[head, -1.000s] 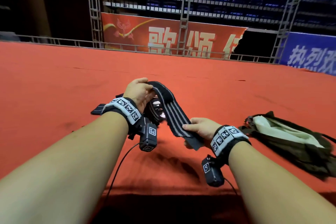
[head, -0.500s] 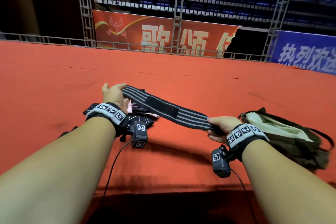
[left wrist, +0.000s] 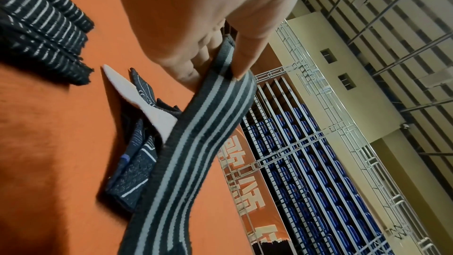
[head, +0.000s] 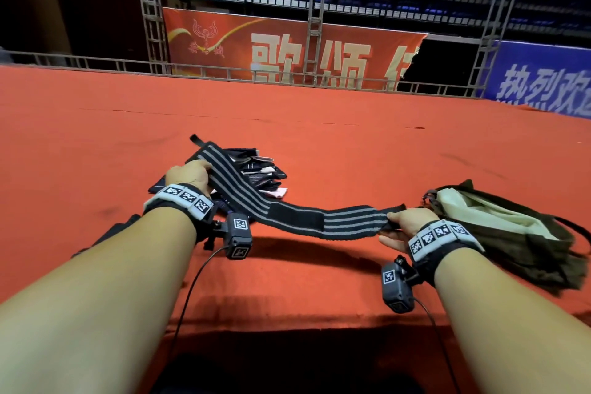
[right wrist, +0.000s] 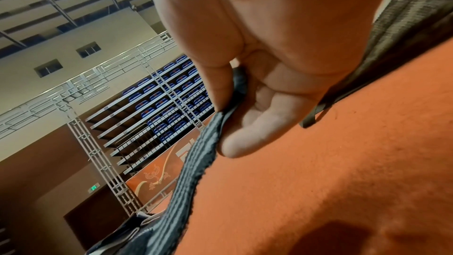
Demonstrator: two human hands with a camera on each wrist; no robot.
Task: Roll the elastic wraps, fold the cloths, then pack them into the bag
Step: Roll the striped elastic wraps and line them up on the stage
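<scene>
A black elastic wrap with grey stripes [head: 297, 217] hangs stretched out between my two hands, sagging slightly above the red table [head: 319, 281]. My left hand [head: 192, 174] pinches it near its far left end, thumb on top [left wrist: 241, 59]. My right hand [head: 404, 222] pinches its right end [right wrist: 230, 104]. Under and behind the left hand lies a heap of dark patterned cloths [head: 259, 171] with a pale pink piece [left wrist: 144, 104]. Another striped wrap [left wrist: 46, 32] lies on the table beside the left hand. The dark olive bag [head: 508, 233] with a pale lining lies open at the right.
The table's near edge [head: 287, 325] runs just under my forearms. Bare red cloth stretches far behind the heap. Railings, banners and blue seating stand beyond the table's far edge. Cables trail from both wrist cameras.
The hands have drawn apart, pulling the wrap from a bent loop into a long strip. The right hand moved right toward the bag; the left hand dropped onto the cloth heap.
</scene>
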